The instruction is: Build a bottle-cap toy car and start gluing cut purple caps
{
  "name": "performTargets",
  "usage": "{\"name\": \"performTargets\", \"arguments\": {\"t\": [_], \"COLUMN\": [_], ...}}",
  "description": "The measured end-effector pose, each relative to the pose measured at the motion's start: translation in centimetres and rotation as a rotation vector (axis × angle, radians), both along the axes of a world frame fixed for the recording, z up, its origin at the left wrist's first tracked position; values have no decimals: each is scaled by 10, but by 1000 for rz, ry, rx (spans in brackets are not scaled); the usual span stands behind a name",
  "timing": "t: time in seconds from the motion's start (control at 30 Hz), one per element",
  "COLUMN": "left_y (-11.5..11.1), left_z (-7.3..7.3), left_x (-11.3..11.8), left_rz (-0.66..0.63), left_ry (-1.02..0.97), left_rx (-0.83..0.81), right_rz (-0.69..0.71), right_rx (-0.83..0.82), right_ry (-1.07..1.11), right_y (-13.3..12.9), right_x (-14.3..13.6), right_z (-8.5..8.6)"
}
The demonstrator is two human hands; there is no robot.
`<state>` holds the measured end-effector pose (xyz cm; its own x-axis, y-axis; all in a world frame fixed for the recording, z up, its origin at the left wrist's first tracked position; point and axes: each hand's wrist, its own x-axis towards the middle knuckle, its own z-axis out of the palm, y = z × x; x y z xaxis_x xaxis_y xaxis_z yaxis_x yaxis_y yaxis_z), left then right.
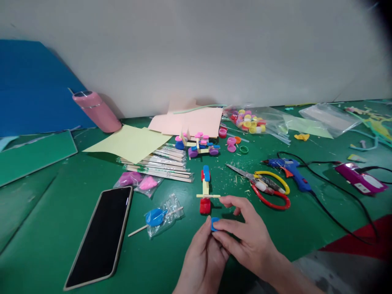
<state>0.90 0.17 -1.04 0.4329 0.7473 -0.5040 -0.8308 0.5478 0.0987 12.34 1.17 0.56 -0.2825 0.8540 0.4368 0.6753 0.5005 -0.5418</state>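
Between the fingertips of both hands is a small blue piece [215, 224], partly covered by the fingers. My left hand [203, 255] cups it from below and the left, its thumb against the edge. My right hand [245, 234] pinches it with thumb and a finger, while another finger reaches up by the end of a thin stick [200, 196]. That stick lies across a small model [206, 188] with red wheels and a blue top, just beyond the hands. Left of them lies a flattened blue lump [155, 217] in clear plastic, near a thin white stick [137, 230].
A phone [99, 239] lies left. Scissors [266, 185], a blue glue gun [290, 169] with its cable and a purple power unit [361, 178] are right. Behind are finished models [199, 147], wrapped sticks [162, 163], paper [131, 143], caps in a bag [249, 121] and a pink bottle [98, 111].
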Motion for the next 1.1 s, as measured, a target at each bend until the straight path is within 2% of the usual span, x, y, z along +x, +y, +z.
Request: {"name": "performTargets", "arguments": {"t": [0.3, 0.5, 0.7, 0.9, 1.1], "left_y": [-1, -2, -1, -1, 1], "left_z": [5, 2, 5, 4, 1], "left_x": [-2, -1, -1, 0, -1], "left_rz": [0, 17, 31, 25, 39], "left_ry": [35, 28, 29, 55, 77], "left_rx": [-9, 12, 30, 14, -38], "right_rz": [56, 148, 134, 166, 210], "right_rx": [105, 71, 12, -10, -22], "right_ry": [47, 92, 130, 126, 192], "right_y": [3, 6, 9, 10, 12], "right_x": [4, 9, 10, 8, 9], "right_z": [-1, 0, 0, 3, -1]}}
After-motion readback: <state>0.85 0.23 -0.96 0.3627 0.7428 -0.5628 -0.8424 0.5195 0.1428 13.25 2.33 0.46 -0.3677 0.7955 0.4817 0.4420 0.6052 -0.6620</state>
